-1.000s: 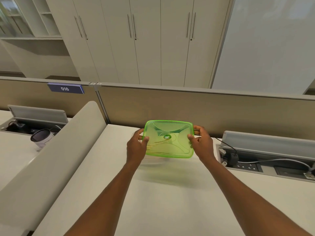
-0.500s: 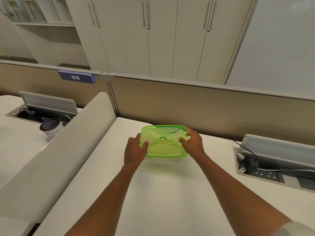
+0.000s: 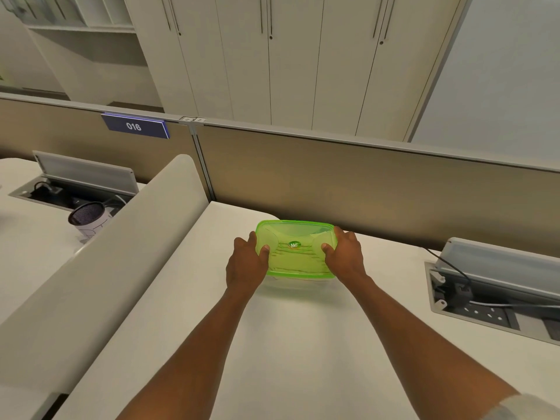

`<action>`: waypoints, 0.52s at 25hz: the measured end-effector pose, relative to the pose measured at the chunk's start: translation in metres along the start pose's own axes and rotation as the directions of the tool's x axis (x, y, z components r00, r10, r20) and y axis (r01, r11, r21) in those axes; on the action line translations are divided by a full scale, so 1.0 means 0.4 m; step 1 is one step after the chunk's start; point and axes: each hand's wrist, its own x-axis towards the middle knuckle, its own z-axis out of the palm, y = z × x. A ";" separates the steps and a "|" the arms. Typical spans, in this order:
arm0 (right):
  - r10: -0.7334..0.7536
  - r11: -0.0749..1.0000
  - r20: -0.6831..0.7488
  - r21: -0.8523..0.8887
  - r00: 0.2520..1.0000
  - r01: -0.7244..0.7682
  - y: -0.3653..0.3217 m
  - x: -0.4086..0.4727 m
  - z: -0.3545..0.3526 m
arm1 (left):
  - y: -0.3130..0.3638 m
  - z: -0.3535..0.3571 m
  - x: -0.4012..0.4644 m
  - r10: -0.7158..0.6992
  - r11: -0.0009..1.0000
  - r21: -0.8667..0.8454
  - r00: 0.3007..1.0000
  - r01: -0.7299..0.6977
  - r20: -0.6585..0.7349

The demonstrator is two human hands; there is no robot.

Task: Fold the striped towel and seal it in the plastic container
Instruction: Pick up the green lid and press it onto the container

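Fingers of both hands clamp the green-lidded plastic container point(image 3: 295, 253), striped towel point(image 3: 298, 262) showing through.

Surface point(image 3: 288, 344) bare from 6 o'clock up to the container point(image 3: 295, 253), wide open for approach. Blocked at 12 by partition point(image 3: 348, 177) right behind it, at 9 by curved divider point(image 3: 121, 253). At 3, open cable tray point(image 3: 485, 298) with cords.

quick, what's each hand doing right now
Left hand: closed on the left edge of the green lid, thumb on top.
Right hand: closed on its right edge, thumb on top.
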 end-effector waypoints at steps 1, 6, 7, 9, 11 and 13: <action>0.005 1.000 0.005 -0.006 1.000 -0.005 0.003 -0.001 0.004 | 0.001 0.002 0.001 0.000 1.000 0.014 1.000 0.000 0.001; -0.013 0.998 0.007 -0.059 1.000 0.013 0.005 0.002 0.011 | 0.000 0.015 0.006 0.000 0.996 0.085 1.000 0.000 0.004; -0.013 0.997 0.008 -0.076 1.000 0.013 0.004 0.001 0.012 | 0.003 0.018 0.007 -0.004 0.995 0.097 1.000 0.003 0.004; -0.008 0.993 0.020 -0.115 1.000 0.010 0.003 -0.004 0.016 | 0.011 0.023 0.008 -0.012 0.993 0.121 1.000 0.011 0.010; -0.004 0.985 0.058 -0.172 0.998 0.014 0.005 -0.009 0.024 | 0.015 0.028 0.008 -0.009 0.990 0.142 1.000 0.005 0.024; -0.001 0.974 0.088 -0.226 0.996 0.021 0.007 -0.013 0.029 | 0.015 0.029 0.008 -0.004 0.989 0.151 0.999 -0.003 0.046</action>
